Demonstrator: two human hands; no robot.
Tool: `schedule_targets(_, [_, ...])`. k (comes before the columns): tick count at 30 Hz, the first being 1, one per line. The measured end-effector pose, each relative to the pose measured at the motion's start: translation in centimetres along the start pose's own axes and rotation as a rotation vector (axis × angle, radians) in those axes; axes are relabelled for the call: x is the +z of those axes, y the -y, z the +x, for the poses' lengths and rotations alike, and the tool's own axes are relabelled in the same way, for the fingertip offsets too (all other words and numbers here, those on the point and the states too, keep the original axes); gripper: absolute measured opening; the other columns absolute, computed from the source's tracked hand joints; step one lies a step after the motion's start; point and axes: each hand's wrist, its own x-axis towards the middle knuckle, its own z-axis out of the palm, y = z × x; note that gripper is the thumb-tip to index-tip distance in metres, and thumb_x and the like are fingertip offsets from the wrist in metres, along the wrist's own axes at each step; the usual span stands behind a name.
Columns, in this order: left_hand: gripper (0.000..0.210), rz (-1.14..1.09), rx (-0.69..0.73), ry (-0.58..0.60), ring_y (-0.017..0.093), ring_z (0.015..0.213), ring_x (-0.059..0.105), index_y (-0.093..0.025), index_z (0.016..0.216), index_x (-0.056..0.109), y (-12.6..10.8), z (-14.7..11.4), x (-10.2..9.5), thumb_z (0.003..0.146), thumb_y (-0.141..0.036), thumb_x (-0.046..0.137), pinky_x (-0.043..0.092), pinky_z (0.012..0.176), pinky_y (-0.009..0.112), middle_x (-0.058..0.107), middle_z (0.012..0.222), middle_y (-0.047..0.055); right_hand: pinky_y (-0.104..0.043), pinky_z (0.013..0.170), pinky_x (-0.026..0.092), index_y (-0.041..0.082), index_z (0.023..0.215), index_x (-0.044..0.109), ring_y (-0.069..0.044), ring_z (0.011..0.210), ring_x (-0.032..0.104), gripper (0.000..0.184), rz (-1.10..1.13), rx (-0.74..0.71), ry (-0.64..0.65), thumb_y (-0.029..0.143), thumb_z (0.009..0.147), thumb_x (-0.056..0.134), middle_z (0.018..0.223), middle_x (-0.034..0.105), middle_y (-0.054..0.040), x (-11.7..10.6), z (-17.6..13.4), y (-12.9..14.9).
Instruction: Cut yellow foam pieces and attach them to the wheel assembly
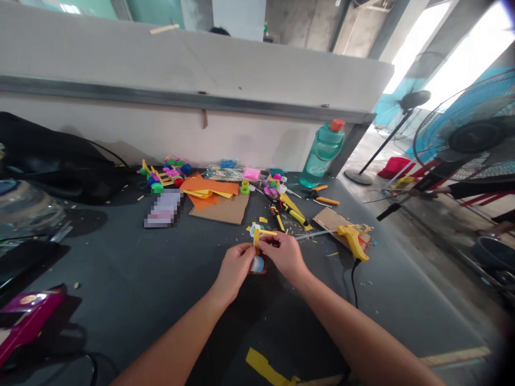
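Over the middle of the dark table, both my hands are closed around a small craft model (256, 242) made of yellow strips. White-and-blue round parts that look like bottle caps (257, 264) sit at its near and far ends. My left hand (235, 269) pinches it from the left, thumb and fingertips at the upright yellow strip. From the right, the fingers of my right hand (286, 255) are bent against it, just under a yellow strip that points right. My fingers hide part of the model, so how its parts join cannot be seen.
A yellow glue gun (354, 241) with a black cord lies at the right. Behind are pliers (277, 217), a cutter (295, 213), orange paper (211, 186), cardboard (225, 209) and a green bottle (322, 155). Yellow paper scraps (267, 369) lie near me. A person's hand (426, 194) shows far right.
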Motion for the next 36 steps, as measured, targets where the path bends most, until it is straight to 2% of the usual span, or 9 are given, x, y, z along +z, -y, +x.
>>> schedule_targets(8, [0.016, -0.1, -0.049, -0.021, 0.014, 0.053, 0.06, -0.011, 0.075, 0.066, 0.2, 0.2, -0.1, 0.07, -0.027, 0.065, 0.055, 0.052, 0.028, 0.063, 0.062, 0.003, -0.024, 0.056, 0.042, 0.02, 0.069, 0.067, -0.013, 0.058, 0.053, 0.005, -0.014, -0.118, -0.009, 0.024, 0.069, 0.064, 0.066, 0.063, 0.001, 0.0, 0.3, -0.7])
schedule_targets(14, [0.016, -0.157, -0.074, -0.003, 0.014, 0.054, 0.062, -0.011, 0.074, 0.066, 0.3, 0.2, -0.2, 0.07, -0.026, 0.067, 0.056, 0.053, 0.028, 0.063, 0.061, 0.003, -0.026, 0.061, 0.043, 0.022, 0.066, 0.068, -0.015, 0.064, 0.055, 0.007, -0.037, -0.248, -0.096, 0.022, 0.072, 0.064, 0.069, 0.061, 0.0003, 0.2, 0.1, -0.7])
schedule_targets(20, [0.016, -0.199, -0.081, 0.029, 0.013, 0.054, 0.061, -0.011, 0.072, 0.065, 0.3, 0.2, -0.2, 0.071, -0.027, 0.069, 0.057, 0.056, 0.029, 0.063, 0.062, 0.003, -0.026, 0.062, 0.043, 0.022, 0.067, 0.066, -0.016, 0.067, 0.056, 0.007, 0.003, -0.22, -0.172, 0.021, 0.073, 0.064, 0.072, 0.062, -0.0006, 0.9, -0.2, -0.8])
schedule_targets(36, [0.016, -0.148, -0.049, 0.009, 0.012, 0.055, 0.058, -0.011, 0.07, 0.065, 0.5, 0.2, -0.1, 0.072, -0.027, 0.066, 0.056, 0.056, 0.028, 0.063, 0.064, 0.003, -0.027, 0.064, 0.044, 0.021, 0.067, 0.064, -0.015, 0.066, 0.056, 0.007, 0.015, -0.161, -0.184, 0.025, 0.072, 0.064, 0.069, 0.059, 0.0004, 1.1, -0.1, -1.3])
